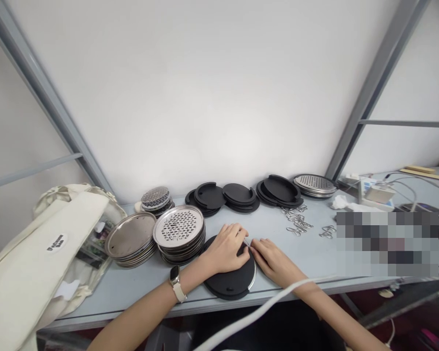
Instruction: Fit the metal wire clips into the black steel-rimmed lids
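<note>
A black round disc lies near the table's front edge, with a silvery rim showing along its right side. My left hand rests over its upper part, fingers bent and thumb curled toward the far right edge. Beside that edge is my right hand, its fingers drawn together close to the left fingertips. Between the two sets of fingertips a small silvery metal piece shows; its shape is mostly hidden. Several loose wire clips lie on the table beyond my right hand.
Left of the disc stand stacks of grater plates and plain metal plates. Black discs are piled along the wall. A cream bag lies at the left. A white cable crosses in front of my right forearm.
</note>
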Action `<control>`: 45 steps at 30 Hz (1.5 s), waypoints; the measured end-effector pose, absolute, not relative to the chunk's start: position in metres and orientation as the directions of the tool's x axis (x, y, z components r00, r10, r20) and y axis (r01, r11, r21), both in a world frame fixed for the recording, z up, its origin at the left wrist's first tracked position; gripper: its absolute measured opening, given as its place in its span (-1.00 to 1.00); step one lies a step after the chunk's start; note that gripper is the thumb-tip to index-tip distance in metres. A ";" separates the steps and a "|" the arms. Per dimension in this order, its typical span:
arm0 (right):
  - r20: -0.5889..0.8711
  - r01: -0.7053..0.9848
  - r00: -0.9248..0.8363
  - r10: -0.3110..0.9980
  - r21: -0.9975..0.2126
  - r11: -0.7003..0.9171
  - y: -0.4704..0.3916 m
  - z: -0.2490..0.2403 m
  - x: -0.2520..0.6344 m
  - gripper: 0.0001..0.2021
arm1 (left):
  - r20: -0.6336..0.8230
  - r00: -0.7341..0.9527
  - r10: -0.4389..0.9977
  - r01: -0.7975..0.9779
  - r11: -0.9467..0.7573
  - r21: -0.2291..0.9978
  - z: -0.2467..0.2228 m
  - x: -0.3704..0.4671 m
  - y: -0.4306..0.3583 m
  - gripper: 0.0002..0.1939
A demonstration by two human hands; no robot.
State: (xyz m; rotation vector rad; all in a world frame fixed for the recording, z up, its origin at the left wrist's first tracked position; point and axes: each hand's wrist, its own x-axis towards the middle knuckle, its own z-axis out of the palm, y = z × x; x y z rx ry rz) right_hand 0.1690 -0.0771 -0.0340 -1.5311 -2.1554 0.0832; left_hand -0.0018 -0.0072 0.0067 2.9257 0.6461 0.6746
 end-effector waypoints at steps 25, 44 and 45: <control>0.417 0.859 -0.258 0.871 -0.314 0.405 -0.077 -0.035 0.170 -0.83 | 0.391 0.829 0.401 0.336 -0.915 0.225 0.006 -0.002 -0.004 -0.83; 0.423 0.868 -0.225 0.878 -0.322 0.378 -0.081 -0.029 0.168 -0.78 | 0.390 0.822 0.415 0.331 -0.905 0.266 0.007 -0.002 -0.004 -0.90; 0.422 0.865 -0.214 0.881 -0.338 0.372 -0.082 -0.027 0.168 -0.77 | 0.396 0.816 0.421 0.332 -0.902 0.275 0.008 -0.002 -0.004 -0.90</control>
